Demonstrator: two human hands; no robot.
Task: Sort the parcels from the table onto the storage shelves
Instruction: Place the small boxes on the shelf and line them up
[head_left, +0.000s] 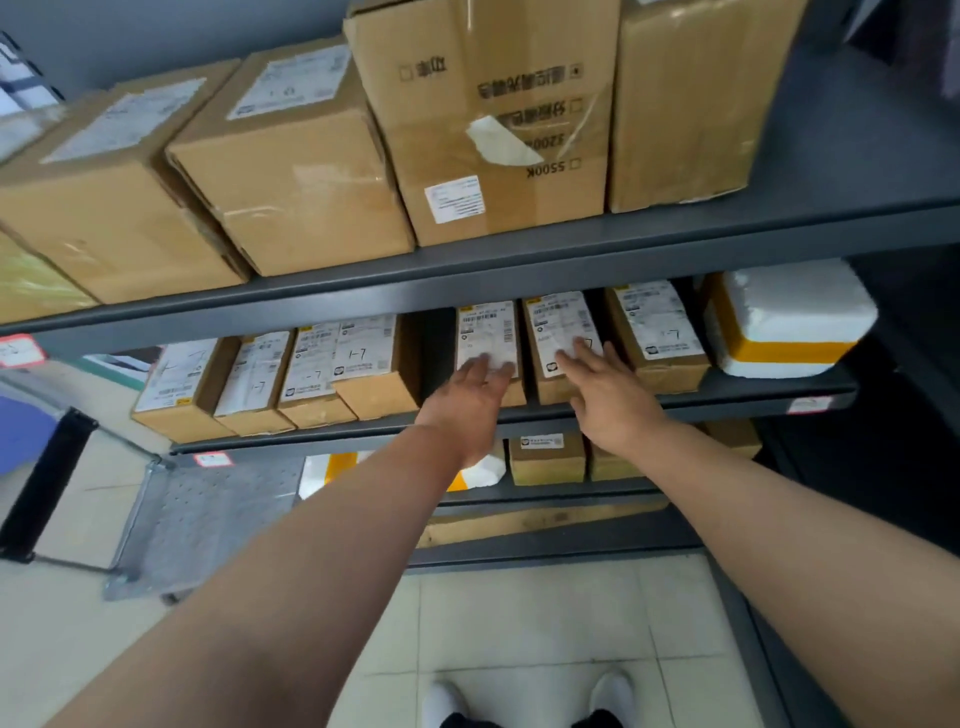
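On the middle shelf (737, 402), near its front edge, the left hand (467, 400) lays straight, relaxed fingers on the white label of a small cardboard parcel (485, 338). The right hand (610, 405), equally spread, touches the neighbouring parcel (556, 332). Neither grips. A parcel further left (374, 374) bears handwritten "1-7". The large carton (493, 130) above reads "5500K" upside down.

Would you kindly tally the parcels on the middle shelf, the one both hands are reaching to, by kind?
Brown cardboard parcels: 7
White foam box with yellow tape: 1
Total: 8
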